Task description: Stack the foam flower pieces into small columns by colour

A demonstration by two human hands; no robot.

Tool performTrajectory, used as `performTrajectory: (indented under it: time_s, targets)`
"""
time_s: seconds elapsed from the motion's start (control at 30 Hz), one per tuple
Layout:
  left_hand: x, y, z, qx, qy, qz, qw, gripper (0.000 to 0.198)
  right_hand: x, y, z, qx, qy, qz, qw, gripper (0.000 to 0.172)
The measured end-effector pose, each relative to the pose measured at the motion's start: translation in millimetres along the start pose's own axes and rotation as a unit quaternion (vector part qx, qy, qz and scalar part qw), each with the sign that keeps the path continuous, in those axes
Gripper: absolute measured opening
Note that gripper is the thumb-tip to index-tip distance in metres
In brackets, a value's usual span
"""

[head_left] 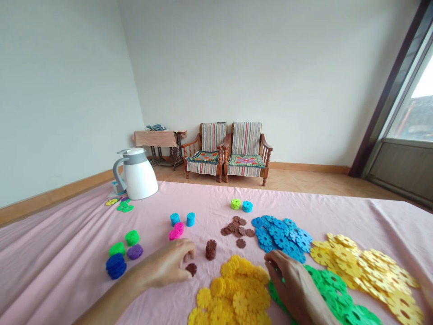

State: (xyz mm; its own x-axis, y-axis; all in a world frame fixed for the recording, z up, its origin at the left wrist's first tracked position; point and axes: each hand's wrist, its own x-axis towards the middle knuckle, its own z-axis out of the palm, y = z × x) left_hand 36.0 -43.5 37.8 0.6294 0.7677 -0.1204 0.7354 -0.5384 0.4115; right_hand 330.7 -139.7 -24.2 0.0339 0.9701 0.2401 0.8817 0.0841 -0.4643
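My left hand [169, 262] is over the left middle of the table, its thumb and bent fingers at a brown flower-shaped disc [191, 270], which appears tilted in their grip. Just right of it, a stack of brown discs [211, 249] stands upright. My right hand [291, 276] hovers by the right edge of a yellow disc pile [241, 289], above green discs [333, 291]. Its fingers are curled together; whatever they hold, if anything, is hidden. Loose brown discs [237, 227] lie beyond, between both hands.
Blue discs [282, 237] and lighter yellow discs [365, 266] spread to the right. Small stacks, such as the dark blue stack [116, 266], pink stack [176, 231] and lime stack [236, 204], stand about. A white jug [140, 178] is at the far left of the pink tablecloth [81, 253].
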Motion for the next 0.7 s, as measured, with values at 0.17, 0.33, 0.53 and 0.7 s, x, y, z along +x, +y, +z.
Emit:
performTrajectory:
  time_s: [0.17, 0.33, 0.53, 0.7]
  targets:
    - [-8, 1, 17.4, -0.012, 0.035, -0.002, 0.999, 0.015, 0, 0, 1, 0.004, 0.004, -0.004, 1.0, 0.029]
    - [-7, 1, 27.2, 0.022, 0.06, 0.013, 0.998, 0.016, 0, 0, 2, -0.008, 0.012, -0.01, 1.0, 0.029]
    - [5, 3, 17.4, 0.009, 0.128, 0.045, 0.991, 0.014, -3, -8, 8, -0.02, 0.045, -0.045, 0.998, 0.026]
    - [22, 10, -6.3, -0.011, 0.151, 0.046, 0.987, 0.011, -5, -13, 7, -0.02, 0.044, -0.052, 0.997, 0.026]
